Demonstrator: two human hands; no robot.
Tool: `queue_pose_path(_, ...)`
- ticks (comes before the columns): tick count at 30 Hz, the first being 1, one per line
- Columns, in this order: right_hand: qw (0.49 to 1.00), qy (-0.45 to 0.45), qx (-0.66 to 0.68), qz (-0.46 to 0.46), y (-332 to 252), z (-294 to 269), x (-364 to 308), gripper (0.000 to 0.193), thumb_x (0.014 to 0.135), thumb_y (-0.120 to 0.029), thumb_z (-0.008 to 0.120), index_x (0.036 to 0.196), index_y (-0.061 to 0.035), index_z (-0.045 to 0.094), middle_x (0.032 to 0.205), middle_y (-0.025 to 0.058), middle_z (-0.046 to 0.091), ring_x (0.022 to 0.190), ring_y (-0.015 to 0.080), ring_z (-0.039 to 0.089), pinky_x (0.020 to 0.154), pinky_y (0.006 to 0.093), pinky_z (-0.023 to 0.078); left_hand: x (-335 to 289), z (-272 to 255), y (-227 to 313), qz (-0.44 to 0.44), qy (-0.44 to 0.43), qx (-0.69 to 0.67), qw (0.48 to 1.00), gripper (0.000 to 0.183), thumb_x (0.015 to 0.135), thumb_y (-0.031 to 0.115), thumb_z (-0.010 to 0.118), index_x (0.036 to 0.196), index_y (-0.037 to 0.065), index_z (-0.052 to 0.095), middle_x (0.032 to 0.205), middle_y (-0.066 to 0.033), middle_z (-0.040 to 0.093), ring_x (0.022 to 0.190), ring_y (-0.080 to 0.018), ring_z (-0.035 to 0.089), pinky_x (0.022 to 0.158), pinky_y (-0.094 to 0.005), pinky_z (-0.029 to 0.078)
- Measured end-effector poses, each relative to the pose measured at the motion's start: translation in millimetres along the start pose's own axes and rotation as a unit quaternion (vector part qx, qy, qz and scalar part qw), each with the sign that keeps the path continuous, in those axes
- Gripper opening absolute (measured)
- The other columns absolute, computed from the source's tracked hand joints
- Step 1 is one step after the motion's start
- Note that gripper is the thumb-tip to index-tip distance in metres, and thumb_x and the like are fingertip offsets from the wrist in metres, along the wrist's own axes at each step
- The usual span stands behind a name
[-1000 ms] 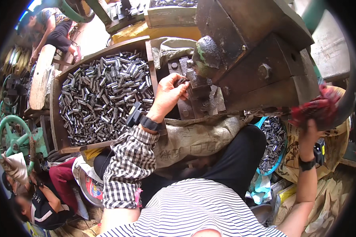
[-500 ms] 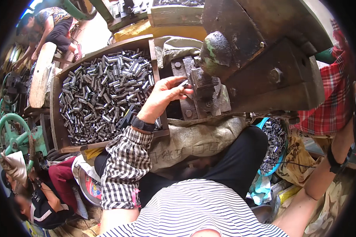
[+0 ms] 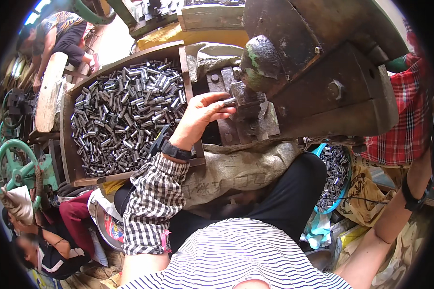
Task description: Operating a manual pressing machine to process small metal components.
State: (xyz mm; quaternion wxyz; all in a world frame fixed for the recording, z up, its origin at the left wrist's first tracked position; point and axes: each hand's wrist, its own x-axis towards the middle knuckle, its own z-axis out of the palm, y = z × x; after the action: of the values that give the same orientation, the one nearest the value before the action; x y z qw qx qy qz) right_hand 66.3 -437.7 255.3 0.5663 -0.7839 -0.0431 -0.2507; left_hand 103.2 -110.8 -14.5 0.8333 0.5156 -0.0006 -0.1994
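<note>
From my remote seat I see my left hand (image 3: 197, 118) pinching a small metal tube (image 3: 229, 101) between thumb and fingertips, the grip closed down to about the tube's thickness. The tube lies at the right end of the hand, its long axis running left to right with the right end tipped slightly to the far side, toward the dark steel block (image 3: 246, 94) just beside it; I cannot tell whether they touch. The left hand is much the nearer to that block. My right hand (image 3: 423, 166) is at the far right rim, by the red plaid cloth (image 3: 401, 118), and I cannot tell how its fingers stand. As for writing, dark printed marks show on the sack (image 3: 248, 168) and the brown bag (image 3: 366, 204), and the tub (image 3: 101, 224) on the near left carries a coloured label.
</note>
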Motion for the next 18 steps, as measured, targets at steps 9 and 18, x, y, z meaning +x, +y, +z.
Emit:
queue_pose_path(9,0.995,0.102,0.007,0.002,76,-60,-41,0.047,0.083,-0.017,0.062,0.125,0.0013,0.049,0.127,0.0137,0.049,0.108,0.0223,0.053,0.096,0.0350,0.042,4,5,-4,0.013,0.058,0.093,0.994,0.022,0.085,0.010,0.065,0.103,-0.002,0.059,0.088,-0.0076,0.065,0.074,-0.0126,0.065,0.063,-0.0210,0.051)
queue_pose_path(18,0.974,0.108,-0.135,-0.146,113,-37,-72,0.049,0.079,-0.019,0.065,0.124,-0.0072,0.049,0.116,0.0105,0.057,0.100,0.0224,0.056,0.091,0.0393,0.043,6,13,-12,0.121,0.074,0.132,0.981,0.011,0.084,0.010,0.063,0.091,0.003,0.059,0.071,0.0000,0.057,0.051,-0.0056,0.051,0.046,-0.0184,0.041)
